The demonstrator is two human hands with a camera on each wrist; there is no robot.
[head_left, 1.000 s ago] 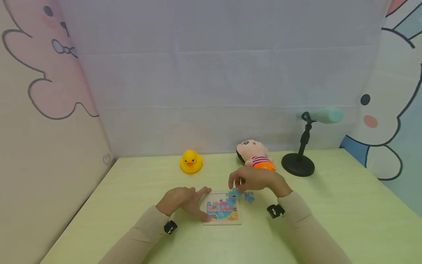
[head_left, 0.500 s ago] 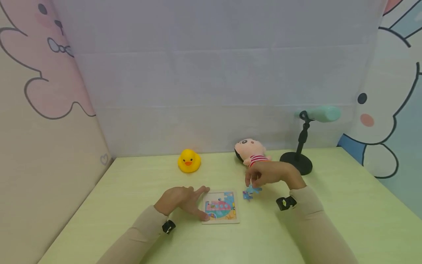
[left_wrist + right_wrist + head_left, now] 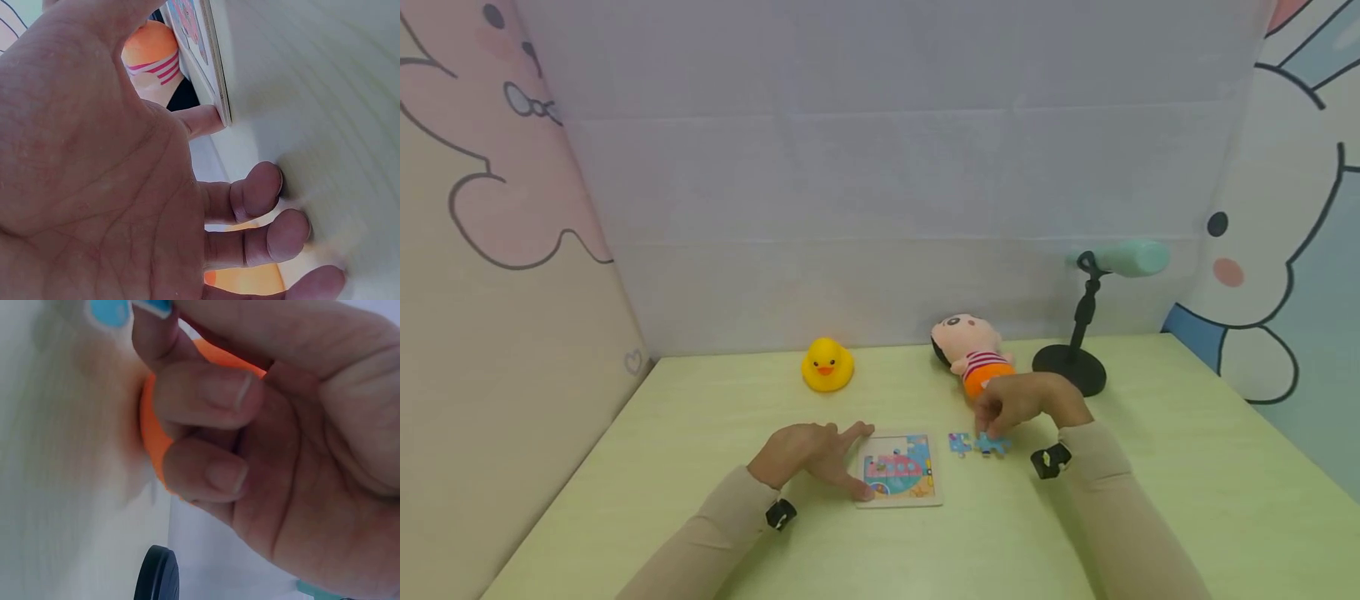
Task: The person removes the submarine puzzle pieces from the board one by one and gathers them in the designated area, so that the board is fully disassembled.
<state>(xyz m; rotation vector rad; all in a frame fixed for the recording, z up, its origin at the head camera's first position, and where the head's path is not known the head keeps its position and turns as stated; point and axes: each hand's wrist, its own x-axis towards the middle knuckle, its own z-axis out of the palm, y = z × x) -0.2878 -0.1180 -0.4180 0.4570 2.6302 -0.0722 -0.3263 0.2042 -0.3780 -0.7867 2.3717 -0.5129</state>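
A square jigsaw tray (image 3: pixel 901 503) with a pale frame and a pink-and-blue picture lies on the table. My left hand (image 3: pixel 811 457) rests at its left side, thumb on the lower-left corner and forefinger near the upper-left. In the left wrist view a straight finger touches the edge of the tray (image 3: pixel 217 81), while the other fingers spread over the tabletop. To the right, my right hand (image 3: pixel 1028 400) pinches a blue jigsaw piece (image 3: pixel 992 445) at table level, partly visible in the right wrist view. Another blue piece (image 3: pixel 959 443) lies between it and the tray.
Behind the right hand lies a doll (image 3: pixel 972 346) in orange shorts. A yellow rubber duck (image 3: pixel 827 367) sits farther left at the back. A black round-based stand (image 3: pixel 1069 368) holding a mint-green cylinder (image 3: pixel 1131 258) is at the back right.
My right hand has carried the blue piece from the tray's upper-right corner rightward and down to the table, past the other loose piece. The left hand keeps its place on the tray.
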